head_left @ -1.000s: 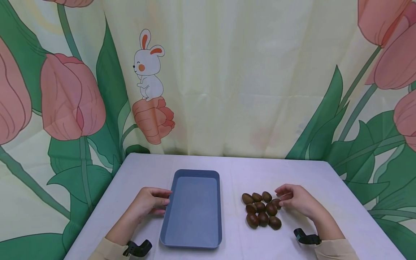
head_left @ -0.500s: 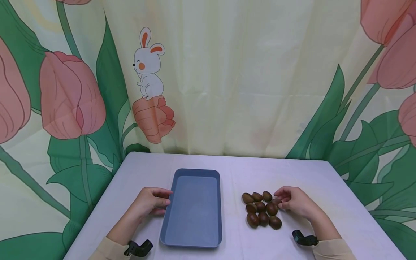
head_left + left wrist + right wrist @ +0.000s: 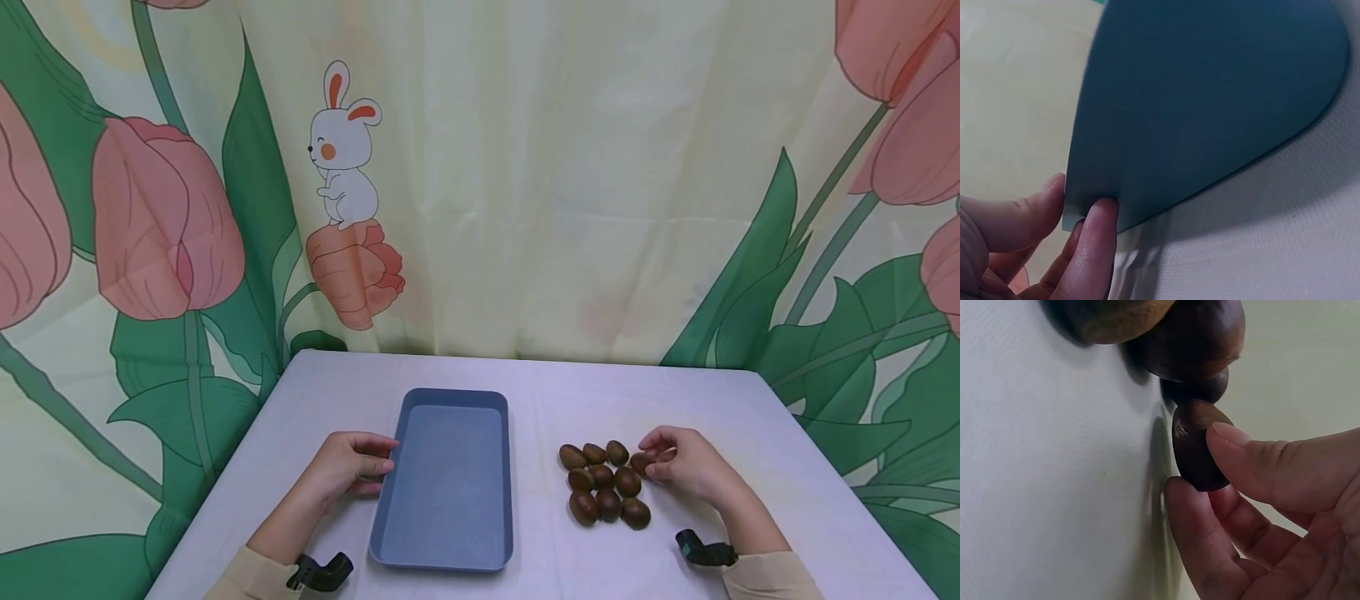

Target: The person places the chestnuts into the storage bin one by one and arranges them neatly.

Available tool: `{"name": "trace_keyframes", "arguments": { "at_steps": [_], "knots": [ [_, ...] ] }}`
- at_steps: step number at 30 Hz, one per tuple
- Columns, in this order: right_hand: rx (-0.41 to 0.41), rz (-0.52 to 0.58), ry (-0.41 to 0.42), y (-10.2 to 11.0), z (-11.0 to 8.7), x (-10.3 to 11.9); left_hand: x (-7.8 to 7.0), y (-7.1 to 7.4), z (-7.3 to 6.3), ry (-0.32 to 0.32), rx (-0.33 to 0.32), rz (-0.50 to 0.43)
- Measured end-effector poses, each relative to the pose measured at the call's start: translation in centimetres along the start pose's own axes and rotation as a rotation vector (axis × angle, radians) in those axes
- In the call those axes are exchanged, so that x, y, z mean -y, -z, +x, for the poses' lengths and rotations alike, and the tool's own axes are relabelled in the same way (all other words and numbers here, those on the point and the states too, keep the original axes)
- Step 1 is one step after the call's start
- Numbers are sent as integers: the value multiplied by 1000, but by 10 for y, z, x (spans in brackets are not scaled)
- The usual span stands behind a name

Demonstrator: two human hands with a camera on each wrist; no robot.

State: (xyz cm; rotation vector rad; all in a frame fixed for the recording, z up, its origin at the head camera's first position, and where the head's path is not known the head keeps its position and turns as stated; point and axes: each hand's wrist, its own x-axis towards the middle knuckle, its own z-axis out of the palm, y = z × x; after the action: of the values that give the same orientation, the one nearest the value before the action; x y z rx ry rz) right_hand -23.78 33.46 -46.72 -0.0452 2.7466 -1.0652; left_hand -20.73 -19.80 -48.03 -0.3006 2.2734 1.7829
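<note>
A blue rectangular tray (image 3: 452, 483) lies on the white table. My left hand (image 3: 348, 463) holds its left edge; in the left wrist view the thumb is at the rim and a finger (image 3: 1094, 250) presses the outer wall. To the right of the tray, my right hand (image 3: 688, 462) pinches a brown chestnut (image 3: 1192, 447) between thumb and fingers. That chestnut sits at the right side of a cluster of several shiny brown chestnuts (image 3: 607, 505). In the right wrist view it looks slightly off the cloth, its underside partly behind the fingers.
White cloth covers the table (image 3: 536, 433). A curtain (image 3: 562, 208) printed with tulips and a rabbit hangs behind the far edge. Black wrist cameras sit on the left wrist (image 3: 321, 573) and right wrist (image 3: 705, 550).
My right hand dips slightly toward the cluster's right side, then comes back a little; the chestnut there is now pinched in its fingers. The left hand and tray stay in place.
</note>
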Motion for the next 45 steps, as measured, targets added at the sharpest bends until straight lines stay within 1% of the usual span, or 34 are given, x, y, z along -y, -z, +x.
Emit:
{"name": "trace_keyframes", "arguments": {
  "at_steps": [5, 11, 16, 20, 27, 34, 45],
  "knots": [
    [-22, 1, 5, 5, -1, 3, 1, 0, 1, 9, -2, -11],
    [-6, 54, 12, 7, 0, 14, 3, 1, 2, 1, 10, -18],
    [18, 95, 52, 6, 2, 24, 4, 2, 3, -8, 16, -23],
    [24, 104, 88, 3, 4, 35, 4, 2, 3, -10, 15, -32],
    [30, 124, 132, -7, 12, 57, 4, 1, 2, -13, 1, -22],
    [55, 169, 206, -19, 22, 82, 4, 1, 3, -14, 9, -26],
    [80, 192, 258, -41, 36, 116, 6, 1, 4, -15, 14, -29]
  ]
}}
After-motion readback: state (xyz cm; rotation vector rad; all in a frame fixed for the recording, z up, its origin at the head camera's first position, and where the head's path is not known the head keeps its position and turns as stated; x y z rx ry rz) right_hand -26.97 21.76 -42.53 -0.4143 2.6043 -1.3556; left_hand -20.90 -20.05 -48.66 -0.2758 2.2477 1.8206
